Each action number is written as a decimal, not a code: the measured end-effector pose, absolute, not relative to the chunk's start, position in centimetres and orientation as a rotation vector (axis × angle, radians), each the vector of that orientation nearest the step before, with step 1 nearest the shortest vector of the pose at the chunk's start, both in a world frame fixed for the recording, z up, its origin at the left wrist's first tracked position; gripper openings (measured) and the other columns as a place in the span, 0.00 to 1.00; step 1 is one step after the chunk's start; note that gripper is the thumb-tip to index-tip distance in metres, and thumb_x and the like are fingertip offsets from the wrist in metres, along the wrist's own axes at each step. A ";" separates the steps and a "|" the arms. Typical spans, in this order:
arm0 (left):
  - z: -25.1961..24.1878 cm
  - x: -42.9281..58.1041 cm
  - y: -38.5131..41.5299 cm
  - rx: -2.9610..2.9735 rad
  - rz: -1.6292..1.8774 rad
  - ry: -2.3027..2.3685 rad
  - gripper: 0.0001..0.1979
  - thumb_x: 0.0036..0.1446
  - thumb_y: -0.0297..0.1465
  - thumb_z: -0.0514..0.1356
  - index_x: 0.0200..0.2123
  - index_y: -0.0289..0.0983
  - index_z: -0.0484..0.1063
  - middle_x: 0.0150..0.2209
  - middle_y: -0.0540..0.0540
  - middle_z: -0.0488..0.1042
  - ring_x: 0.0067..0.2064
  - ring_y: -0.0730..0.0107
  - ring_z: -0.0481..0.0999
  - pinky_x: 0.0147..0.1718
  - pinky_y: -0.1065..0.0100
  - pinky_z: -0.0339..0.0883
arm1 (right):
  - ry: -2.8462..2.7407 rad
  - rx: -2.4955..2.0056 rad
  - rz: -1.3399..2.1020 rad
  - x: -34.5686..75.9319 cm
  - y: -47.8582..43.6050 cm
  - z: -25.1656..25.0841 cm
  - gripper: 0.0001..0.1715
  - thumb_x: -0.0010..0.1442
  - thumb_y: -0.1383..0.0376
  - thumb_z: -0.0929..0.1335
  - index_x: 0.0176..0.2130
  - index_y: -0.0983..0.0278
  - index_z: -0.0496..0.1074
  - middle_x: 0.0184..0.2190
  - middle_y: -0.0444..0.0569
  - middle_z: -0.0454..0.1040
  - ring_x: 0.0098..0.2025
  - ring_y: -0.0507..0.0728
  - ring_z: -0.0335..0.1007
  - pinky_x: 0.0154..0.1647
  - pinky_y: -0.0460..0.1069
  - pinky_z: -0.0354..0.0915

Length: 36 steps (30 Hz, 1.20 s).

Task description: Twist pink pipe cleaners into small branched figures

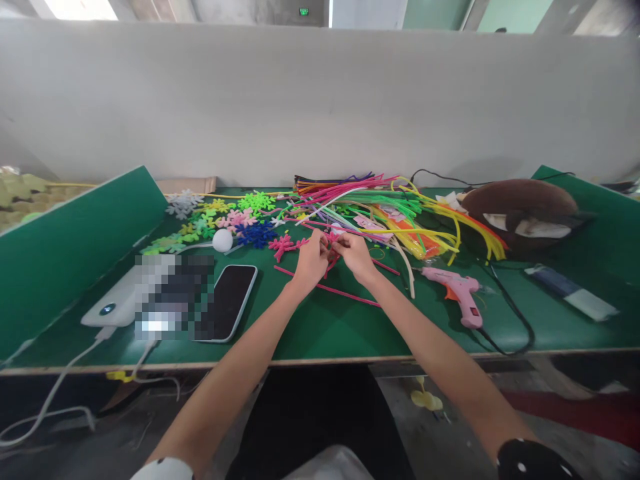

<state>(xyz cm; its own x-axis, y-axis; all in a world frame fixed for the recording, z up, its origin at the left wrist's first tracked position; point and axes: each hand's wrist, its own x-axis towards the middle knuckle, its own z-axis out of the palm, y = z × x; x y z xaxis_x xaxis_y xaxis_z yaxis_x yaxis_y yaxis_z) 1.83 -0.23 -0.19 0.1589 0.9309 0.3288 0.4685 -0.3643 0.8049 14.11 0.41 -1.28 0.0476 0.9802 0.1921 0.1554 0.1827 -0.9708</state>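
My left hand (314,255) and my right hand (354,253) meet over the middle of the green table, fingertips pinched together. Between them is a piece made of pink pipe cleaners (332,238), partly covered by the fingers. A finished-looking pink pipe-cleaner snowflake (283,247) lies just left of my left hand. Loose pink pipe cleaners (347,294) rest on the table below and beside my hands. Behind them spreads a heap of long pipe cleaners (360,190) in many colours.
Colourful snowflake shapes (255,233) lie at the left, near a white ball (223,240). A phone (230,303) and a white power bank (130,293) are at the front left. At the right are a pink glue gun (457,290), its black cord and a brown cap (525,207).
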 end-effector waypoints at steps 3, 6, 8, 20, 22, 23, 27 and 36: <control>-0.2 1.8 -0.1 1.994 1.111 1.280 0.11 0.45 0.17 0.52 0.29 0.38 0.60 0.20 0.55 0.64 0.24 0.74 0.66 0.26 0.72 0.57 | -1.308 -1.177 1.022 14.3 0.4 -1.0 0.09 0.45 0.61 0.68 0.21 0.63 0.66 0.19 0.43 0.68 0.25 0.53 0.64 0.30 0.49 0.60; -0.4 1.8 0.0 2.036 1.107 1.256 0.07 0.47 0.20 0.54 0.28 0.37 0.63 0.24 0.51 0.69 0.27 0.72 0.68 0.29 0.71 0.59 | -1.216 -1.113 1.117 14.5 0.2 -0.4 0.10 0.42 0.61 0.69 0.22 0.64 0.66 0.19 0.42 0.67 0.23 0.51 0.62 0.29 0.49 0.60; -0.5 1.8 0.1 2.084 1.088 1.291 0.06 0.47 0.20 0.55 0.25 0.36 0.64 0.25 0.49 0.70 0.28 0.71 0.69 0.30 0.70 0.59 | -1.152 -1.095 1.176 14.6 0.0 0.0 0.11 0.40 0.60 0.71 0.21 0.64 0.66 0.18 0.41 0.66 0.23 0.50 0.61 0.28 0.48 0.60; -0.7 1.4 0.4 2.229 1.091 1.326 0.08 0.48 0.19 0.52 0.23 0.36 0.65 0.26 0.47 0.69 0.30 0.68 0.68 0.31 0.68 0.60 | -1.069 -1.046 1.447 15.6 -0.3 1.1 0.17 0.35 0.66 0.73 0.29 0.64 0.67 0.21 0.41 0.69 0.23 0.51 0.66 0.29 0.49 0.63; -0.3 1.3 0.4 2.124 1.102 1.339 0.07 0.48 0.21 0.53 0.23 0.36 0.67 0.24 0.49 0.70 0.29 0.69 0.68 0.31 0.68 0.60 | -1.094 -1.037 1.438 15.7 -0.4 1.4 0.19 0.35 0.67 0.73 0.31 0.63 0.66 0.21 0.40 0.70 0.23 0.51 0.66 0.28 0.48 0.63; -0.1 1.2 0.4 2.078 1.095 1.338 0.06 0.49 0.22 0.54 0.23 0.36 0.67 0.24 0.49 0.70 0.28 0.69 0.68 0.30 0.69 0.59 | -1.103 -1.049 1.414 15.8 -0.4 1.4 0.20 0.35 0.67 0.73 0.31 0.63 0.65 0.21 0.40 0.70 0.22 0.51 0.67 0.28 0.48 0.63; 0.2 1.0 0.7 2.001 1.059 1.314 0.07 0.47 0.21 0.54 0.22 0.35 0.69 0.22 0.50 0.71 0.26 0.71 0.68 0.27 0.70 0.58 | -1.144 -1.075 1.282 15.8 -0.2 1.2 0.21 0.34 0.68 0.72 0.29 0.62 0.62 0.18 0.38 0.68 0.21 0.51 0.67 0.28 0.48 0.63; -0.8 1.0 1.5 1.627 1.196 1.079 0.11 0.49 0.37 0.59 0.26 0.33 0.71 0.23 0.49 0.72 0.24 0.74 0.68 0.25 0.72 0.60 | -1.348 -1.126 1.098 15.3 -0.6 1.3 0.15 0.40 0.66 0.70 0.29 0.62 0.61 0.18 0.40 0.71 0.22 0.53 0.69 0.30 0.50 0.64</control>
